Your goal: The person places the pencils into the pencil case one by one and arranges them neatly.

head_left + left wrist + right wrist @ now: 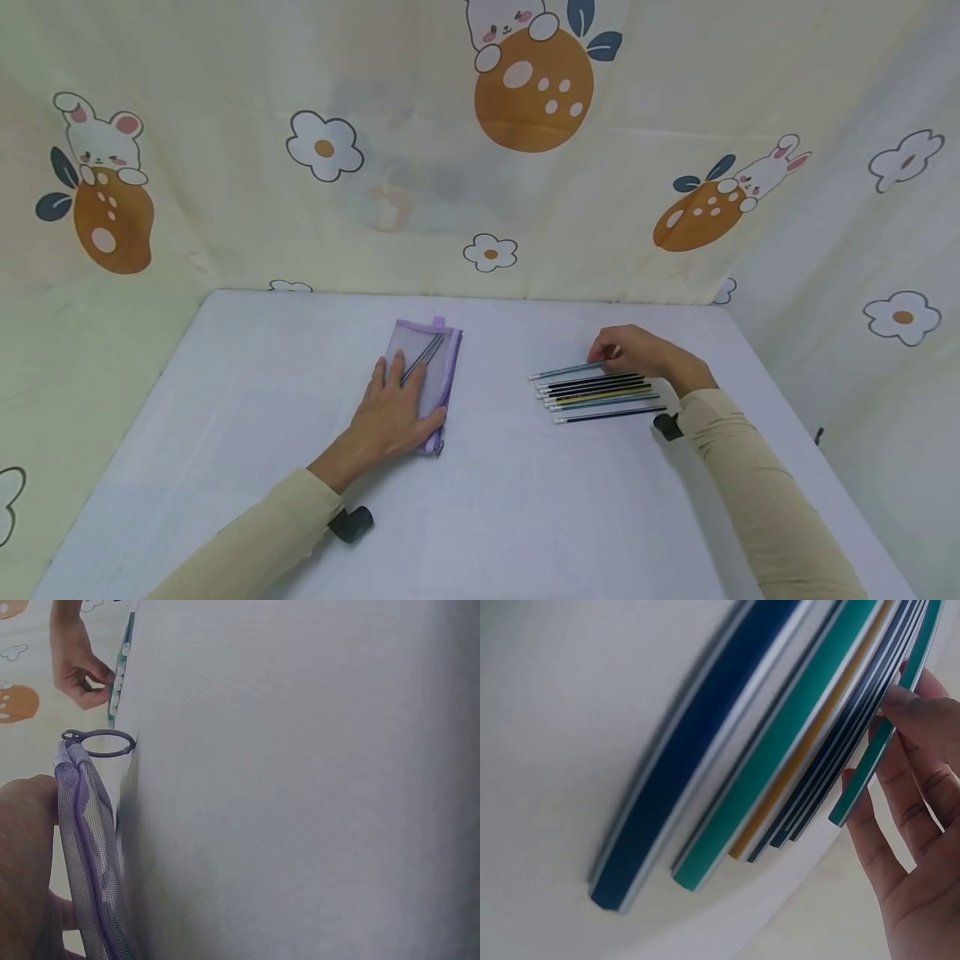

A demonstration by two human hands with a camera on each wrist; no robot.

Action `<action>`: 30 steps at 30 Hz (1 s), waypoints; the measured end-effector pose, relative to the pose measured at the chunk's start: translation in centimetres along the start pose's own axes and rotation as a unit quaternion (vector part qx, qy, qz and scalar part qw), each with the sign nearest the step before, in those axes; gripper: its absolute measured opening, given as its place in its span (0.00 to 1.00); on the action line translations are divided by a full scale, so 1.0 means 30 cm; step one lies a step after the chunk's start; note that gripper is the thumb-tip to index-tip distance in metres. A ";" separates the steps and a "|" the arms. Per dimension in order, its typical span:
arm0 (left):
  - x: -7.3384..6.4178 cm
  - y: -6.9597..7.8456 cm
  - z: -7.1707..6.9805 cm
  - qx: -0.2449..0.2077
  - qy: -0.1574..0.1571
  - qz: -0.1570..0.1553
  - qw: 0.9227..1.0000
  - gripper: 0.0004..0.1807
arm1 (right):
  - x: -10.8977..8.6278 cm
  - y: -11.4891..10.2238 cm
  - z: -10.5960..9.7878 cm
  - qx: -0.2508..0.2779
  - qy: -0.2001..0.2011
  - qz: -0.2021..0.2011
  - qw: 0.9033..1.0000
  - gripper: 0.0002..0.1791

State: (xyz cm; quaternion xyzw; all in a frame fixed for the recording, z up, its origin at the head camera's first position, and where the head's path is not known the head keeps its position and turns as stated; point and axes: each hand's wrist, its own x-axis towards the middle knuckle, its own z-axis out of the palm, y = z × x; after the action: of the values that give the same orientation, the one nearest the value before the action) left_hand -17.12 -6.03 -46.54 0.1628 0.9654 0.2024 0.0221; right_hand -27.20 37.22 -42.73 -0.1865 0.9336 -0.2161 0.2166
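Basically, we'd say it hangs on the angle btwn pencil and pouch: the held pencil [562,371] lies approx. crosswise, L to R, while the pouch [432,390] runs approx. front to back, well off to its left. R hand [633,350] has a narrow grip, thumb and fingers pinching the held pencil twd its right end, so its pale tip [534,377] points to the pouch side, w/ table [495,500] btwn. L hand [390,421] is nearer the pouch: fingers spread wide, laid on the mesh.

The held pencil sits at the far side of the row [600,392], just beside it; can't tell if it's fully off the table. Looks: slim, green w/ silvery edging, blunt right end. Pouch is lilac, see-thru, zip [86,825] w/ ring pull [109,742], plus a few slanted pencils [423,357], apparently inside.
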 end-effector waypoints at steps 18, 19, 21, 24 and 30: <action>0.002 0.003 0.010 0.012 0.015 -0.015 1.000 0.45 | 0.009 0.000 0.000 -0.107 0.038 -0.053 0.992 0.12; 0.002 0.005 0.010 0.013 0.014 -0.017 1.000 0.45 | 0.010 -0.001 -0.001 -0.113 0.040 -0.055 0.991 0.12; 0.001 0.009 0.009 0.015 0.013 -0.020 1.000 0.45 | 0.011 -0.004 -0.002 -0.121 0.046 -0.055 0.990 0.13; 0.001 0.014 0.010 0.021 0.009 -0.027 0.999 0.45 | 0.013 -0.011 -0.005 -0.133 0.060 -0.057 0.988 0.13; 0.001 0.024 0.010 0.019 0.005 -0.046 0.999 0.45 | 0.017 -0.030 -0.011 -0.151 0.088 -0.070 0.982 0.12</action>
State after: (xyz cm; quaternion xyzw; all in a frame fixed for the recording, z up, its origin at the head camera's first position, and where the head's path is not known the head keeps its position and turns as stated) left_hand -16.90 -5.27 -46.53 0.1173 0.9758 0.1832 0.0238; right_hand -27.55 36.34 -42.18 -0.2619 0.9557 -0.1024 0.0871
